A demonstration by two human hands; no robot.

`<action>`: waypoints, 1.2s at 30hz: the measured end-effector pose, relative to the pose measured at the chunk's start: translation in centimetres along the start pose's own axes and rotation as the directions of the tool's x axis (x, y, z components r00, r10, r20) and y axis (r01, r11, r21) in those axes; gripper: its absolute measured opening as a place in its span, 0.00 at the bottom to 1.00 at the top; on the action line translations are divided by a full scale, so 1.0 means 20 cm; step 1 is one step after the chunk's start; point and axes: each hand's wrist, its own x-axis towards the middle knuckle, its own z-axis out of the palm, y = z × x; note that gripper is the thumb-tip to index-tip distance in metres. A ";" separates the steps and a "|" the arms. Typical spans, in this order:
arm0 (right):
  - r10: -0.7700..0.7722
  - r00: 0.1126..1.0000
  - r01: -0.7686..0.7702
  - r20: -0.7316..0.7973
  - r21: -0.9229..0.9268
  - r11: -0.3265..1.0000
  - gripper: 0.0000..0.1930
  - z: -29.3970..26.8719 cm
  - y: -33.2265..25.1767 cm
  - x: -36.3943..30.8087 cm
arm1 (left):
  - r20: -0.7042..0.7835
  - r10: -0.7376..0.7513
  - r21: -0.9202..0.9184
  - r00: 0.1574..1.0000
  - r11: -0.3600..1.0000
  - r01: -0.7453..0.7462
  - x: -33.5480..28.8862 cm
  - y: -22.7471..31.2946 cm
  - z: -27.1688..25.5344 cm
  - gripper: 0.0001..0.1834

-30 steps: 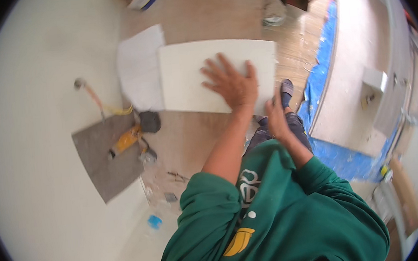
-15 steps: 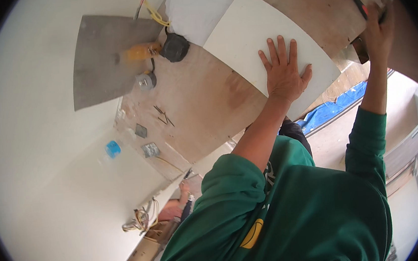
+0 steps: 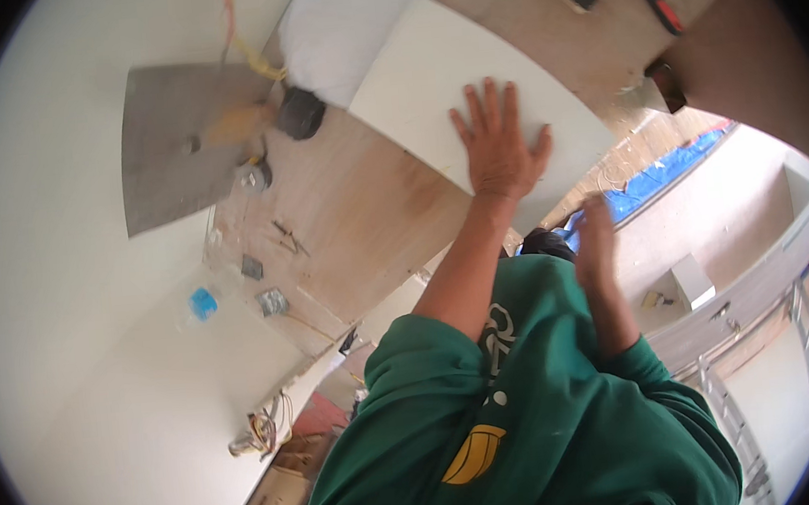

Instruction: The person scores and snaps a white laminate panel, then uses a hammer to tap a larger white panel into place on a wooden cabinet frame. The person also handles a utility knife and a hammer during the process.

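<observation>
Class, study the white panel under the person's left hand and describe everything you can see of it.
The white panel is a flat, smooth-looking, straight-cut board with a matte face; its exact material cannot be told. It lies flat and slanted in view across the brownish work surface, one corner pointing to the top. The left hand rests palm down on it, fingers spread, hiding part of its face. Its upper-left edge meets a white sheet; which overlaps is unclear.

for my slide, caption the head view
Left hand spread flat on a white panel, blurred right hand to its right.
</observation>
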 end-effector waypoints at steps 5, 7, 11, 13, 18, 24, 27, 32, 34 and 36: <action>0.059 0.997 -0.068 0.053 0.183 0.981 0.24 0.29 -0.39 -0.29 | -0.085 0.102 0.041 0.991 0.994 -0.099 0.03 -0.02 0.11 0.43; 0.174 0.981 -0.194 0.087 0.387 0.901 0.26 0.30 -0.43 -0.30 | -0.096 0.115 0.070 0.989 0.992 -0.109 0.00 -0.06 0.15 0.43; 0.178 0.983 -0.181 0.048 0.433 0.883 0.29 0.20 -0.40 -0.30 | -0.122 0.112 0.218 0.986 0.972 -0.083 0.00 -0.02 0.11 0.39; 0.039 0.998 -0.054 0.054 0.301 0.952 0.28 0.24 -0.21 -0.25 | -0.121 0.120 0.280 0.985 0.957 -0.082 -0.02 -0.01 0.12 0.39; -0.092 0.987 0.113 -0.131 0.162 0.980 0.22 0.07 0.14 -0.23 | -0.147 0.161 0.415 0.976 0.906 -0.086 0.06 -0.12 0.21 0.40; 0.560 0.225 -0.302 -0.797 0.490 0.818 0.17 -0.10 1.18 -0.65 | -0.159 0.117 0.412 0.980 0.910 -0.042 0.05 -0.02 0.21 0.39; 0.714 0.025 -0.330 -0.700 0.668 0.667 0.14 0.21 1.64 -1.07 | -0.162 0.100 0.400 0.982 0.916 -0.027 0.06 -0.02 0.17 0.39; 0.955 -0.024 -0.374 -0.296 0.888 0.266 0.13 0.96 1.78 -1.72 | -0.106 0.215 0.387 0.971 0.908 -0.159 0.16 -0.10 0.38 0.37; 0.940 -0.312 -0.244 -0.138 0.968 0.061 0.12 1.40 1.75 -1.80 | -0.077 0.321 0.390 0.944 0.881 -0.268 0.18 -0.10 0.44 0.34; 0.928 -0.363 -0.087 0.081 0.989 -0.121 0.12 1.68 1.66 -1.81 | -0.078 0.403 0.387 0.912 0.855 -0.345 0.19 -0.07 0.40 0.31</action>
